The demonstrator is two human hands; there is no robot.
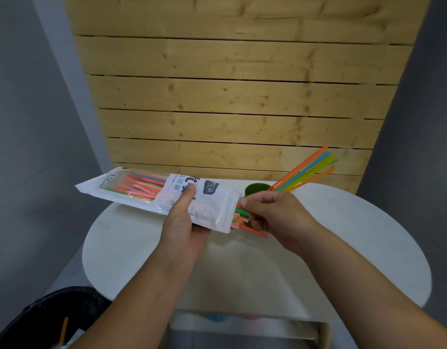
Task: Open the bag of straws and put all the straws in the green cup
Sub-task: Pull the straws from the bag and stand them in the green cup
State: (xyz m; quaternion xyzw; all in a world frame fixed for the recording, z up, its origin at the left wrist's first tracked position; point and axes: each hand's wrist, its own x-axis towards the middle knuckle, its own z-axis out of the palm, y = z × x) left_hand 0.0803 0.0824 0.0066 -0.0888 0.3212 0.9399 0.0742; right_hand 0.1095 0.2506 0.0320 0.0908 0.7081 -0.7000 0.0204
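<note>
My left hand (184, 222) grips a white plastic bag of straws (146, 195) around its middle, held level above the table. The bag's right end is open, and coloured straw ends (245, 220) stick out of it. My right hand (272, 212) pinches those ends at the opening. Behind that hand stands the green cup (255, 188), mostly hidden. Several orange, blue, yellow and green straws (308, 170) lean out of the cup toward the upper right.
A round white table (355, 248) lies under my hands, against a wall of pale wooden planks (230, 96). A black bin (48, 318) stands at the lower left on the floor. A white shelf (245, 323) shows below the table's near edge.
</note>
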